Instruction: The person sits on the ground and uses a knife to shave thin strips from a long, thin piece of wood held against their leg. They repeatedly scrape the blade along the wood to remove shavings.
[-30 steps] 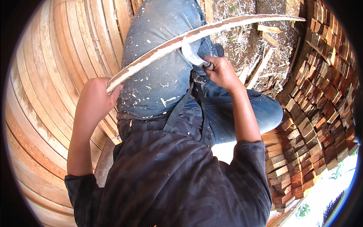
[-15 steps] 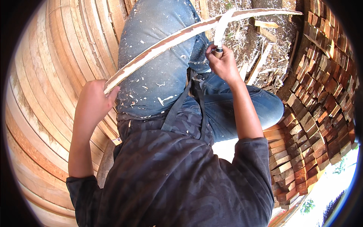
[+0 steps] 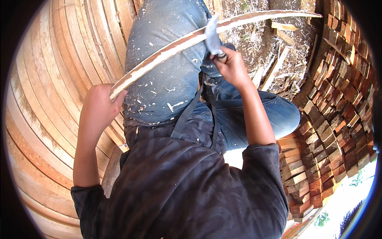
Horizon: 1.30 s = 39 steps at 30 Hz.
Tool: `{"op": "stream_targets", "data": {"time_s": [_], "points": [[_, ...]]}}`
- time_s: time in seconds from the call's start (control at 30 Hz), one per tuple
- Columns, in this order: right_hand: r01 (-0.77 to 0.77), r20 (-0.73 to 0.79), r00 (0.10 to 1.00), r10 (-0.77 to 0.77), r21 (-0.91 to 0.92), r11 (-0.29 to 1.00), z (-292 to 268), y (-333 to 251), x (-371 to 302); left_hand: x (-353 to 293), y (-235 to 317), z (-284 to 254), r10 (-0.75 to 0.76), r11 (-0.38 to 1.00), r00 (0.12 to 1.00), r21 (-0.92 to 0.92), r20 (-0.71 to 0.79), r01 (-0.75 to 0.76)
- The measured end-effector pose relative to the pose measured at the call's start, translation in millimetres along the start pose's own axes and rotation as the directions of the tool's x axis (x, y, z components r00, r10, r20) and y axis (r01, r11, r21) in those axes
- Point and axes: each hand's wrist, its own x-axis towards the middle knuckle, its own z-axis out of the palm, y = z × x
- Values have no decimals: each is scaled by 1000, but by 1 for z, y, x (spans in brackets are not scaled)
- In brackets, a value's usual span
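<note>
A long wooden strip (image 3: 161,54), pale with a brown band along it, slants across my raised thigh toward the upper right. My left hand (image 3: 102,101) is closed round its near end. In my right hand (image 3: 230,65) is the handle of a knife with a broad curved blade (image 3: 213,36). The blade lies across the strip just beyond my knee; whether its edge bites into the wood I cannot tell. Pale shavings cling to my jeans (image 3: 159,83).
Long planks (image 3: 47,99) are stacked along my left side. To the right rises a pile of cut wood ends (image 3: 334,115). Shavings and loose offcuts (image 3: 275,67) cover the ground ahead, beyond my folded right leg (image 3: 262,113).
My right hand has moved slightly left and nearer, bringing the knife along the strip toward my left hand. The blade has turned and now shows grey. My left hand stays nearly still.
</note>
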Motion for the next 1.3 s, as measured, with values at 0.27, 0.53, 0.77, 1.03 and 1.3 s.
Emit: {"op": "stream_targets", "data": {"time_s": [0.27, 0.53, 0.77, 1.03, 1.3], "points": [[39, 55, 998, -35, -66, 997, 7, -11, -16, -2, 2, 1, -42, 999, 999, 9, -2, 42], [6, 110, 994, 3, -79, 997, 3, -19, -14, -3, 3, 1, -16, 1000, 1000, 25, -7, 16], [-37, 138, 989, 42, -41, 998, 8, -26, -23, -1, -5, 5, -13, 996, 1000, 85, 0, 13], [-60, 147, 987, 67, -57, 997, -6, -31, -25, -5, 3, 0, -49, 995, 999, 81, -3, 49], [-47, 142, 989, 50, -20, 999, -8, -13, -18, -7, 5, 0, -11, 995, 999, 95, -39, 14]]}}
